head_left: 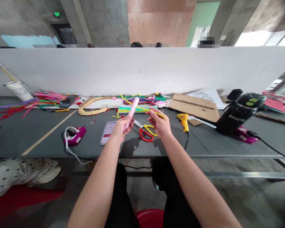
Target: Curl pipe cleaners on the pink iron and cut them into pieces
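Observation:
My left hand [122, 127] is wrapped round a smooth, pale pink stick [133, 109] with a rounded top, which tilts up and to the right. A thin yellow pipe cleaner [142, 108] crosses the stick near its upper half. Its other end is between the fingers of my right hand [159, 122]. Just below, between my hands, scissors [146, 135] with a red and a yellow handle loop lie on the grey table. A phone [106, 133] with a lit screen lies by my left wrist, partly covered by it.
Pipe cleaners [51, 97] in bundles, a beige curved strip [85, 110] and cardboard [194, 107] lie along the white partition [97, 69]. Right of my hands are a yellow glue gun [184, 122] and a black tumbler [235, 115]. A purple power strip [77, 135] with cables sits left; another person's leg [21, 172] is beyond.

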### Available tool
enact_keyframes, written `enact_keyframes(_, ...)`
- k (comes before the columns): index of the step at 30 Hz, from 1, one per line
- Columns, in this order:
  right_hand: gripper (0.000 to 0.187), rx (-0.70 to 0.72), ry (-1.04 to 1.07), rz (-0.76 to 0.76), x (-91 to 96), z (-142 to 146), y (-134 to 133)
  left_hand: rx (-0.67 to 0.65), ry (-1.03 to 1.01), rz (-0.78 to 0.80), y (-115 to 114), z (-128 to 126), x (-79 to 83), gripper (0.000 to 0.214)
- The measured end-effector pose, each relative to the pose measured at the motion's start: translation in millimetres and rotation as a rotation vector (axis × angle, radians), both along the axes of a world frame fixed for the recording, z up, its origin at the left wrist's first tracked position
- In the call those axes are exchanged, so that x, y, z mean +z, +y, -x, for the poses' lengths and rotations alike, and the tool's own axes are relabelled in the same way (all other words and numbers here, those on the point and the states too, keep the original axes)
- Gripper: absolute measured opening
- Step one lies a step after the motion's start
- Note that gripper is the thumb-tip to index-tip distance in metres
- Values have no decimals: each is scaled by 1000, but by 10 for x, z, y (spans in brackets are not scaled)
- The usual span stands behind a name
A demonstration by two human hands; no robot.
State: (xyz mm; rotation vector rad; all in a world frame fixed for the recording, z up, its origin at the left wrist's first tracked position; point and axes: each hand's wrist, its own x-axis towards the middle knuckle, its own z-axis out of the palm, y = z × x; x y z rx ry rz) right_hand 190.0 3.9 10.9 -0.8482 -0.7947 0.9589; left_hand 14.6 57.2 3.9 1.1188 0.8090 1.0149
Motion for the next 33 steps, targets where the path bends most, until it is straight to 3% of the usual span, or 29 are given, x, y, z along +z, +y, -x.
enact_keyframes(8,40,-207,-142,8,-101,-22,107,20,10,-24,15,7,-14,31)
enact_keyframes(21,37,-292,-9,33,-69,-190,116,206,-154,39,128,163,23,27)
enact_keyframes(33,37,-310,150,-47,-92,-272,164,310,-285,172,235,277,-7,21)
